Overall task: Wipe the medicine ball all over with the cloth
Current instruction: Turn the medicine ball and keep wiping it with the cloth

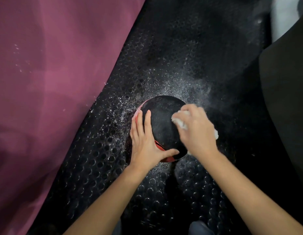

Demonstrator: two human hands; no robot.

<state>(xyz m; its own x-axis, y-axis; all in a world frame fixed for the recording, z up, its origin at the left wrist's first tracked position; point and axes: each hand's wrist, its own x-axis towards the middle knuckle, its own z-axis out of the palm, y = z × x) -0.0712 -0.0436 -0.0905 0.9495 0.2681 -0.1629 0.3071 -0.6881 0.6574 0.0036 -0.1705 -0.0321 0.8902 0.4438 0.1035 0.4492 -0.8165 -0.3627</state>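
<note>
A black medicine ball [161,119] with red markings sits on a black studded rubber mat, in the middle of the view. My left hand [144,141] lies on its left side, fingers straight along the curve and thumb across the lower front. My right hand [196,129] grips a bunched white cloth [180,122] against the ball's right side. Bits of cloth stick out on both sides of that hand, which looks slightly blurred.
The studded mat [103,150] carries white dust or droplets scattered around the ball. A purple surface [50,82] fills the left side. A dark object [286,90] stands at the right, with something white [284,14] behind it. My knees show at the bottom edge.
</note>
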